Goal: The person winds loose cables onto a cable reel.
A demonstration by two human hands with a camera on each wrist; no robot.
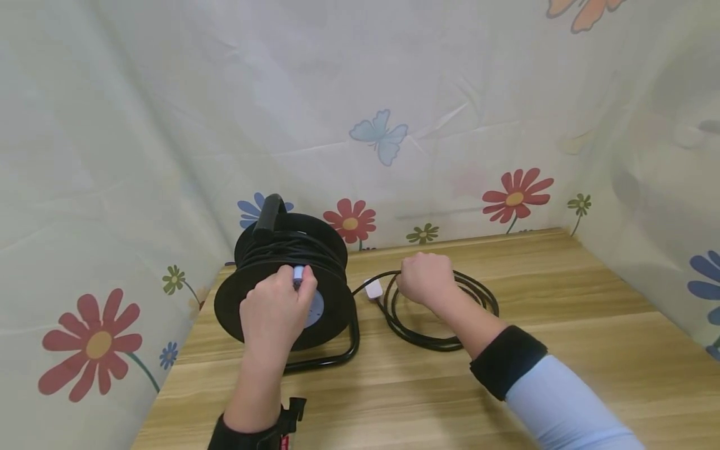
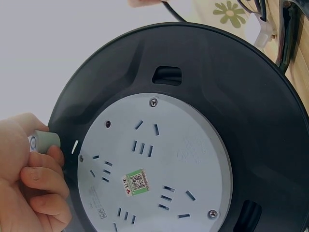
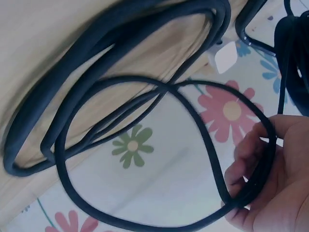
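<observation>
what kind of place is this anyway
Probably a staged tabletop set rather than a lived-in room: a wooden table is screened on three sides by a flower-and-butterfly printed sheet, and only a black cable reel and its loose cable lie on it.

Green-and-red sticker [image 2: 134, 182] on reel's grey socket plate [image 2: 154, 164], print too small to read

Two bare hands; the right arm's pale blue sleeve [image 1: 562, 406] ends in a black wrist cuff [image 1: 505, 360], nearer the cable reel [image 1: 287, 281].

Soft, even daylight; wrist views washed-out, slightly blurred.
</observation>
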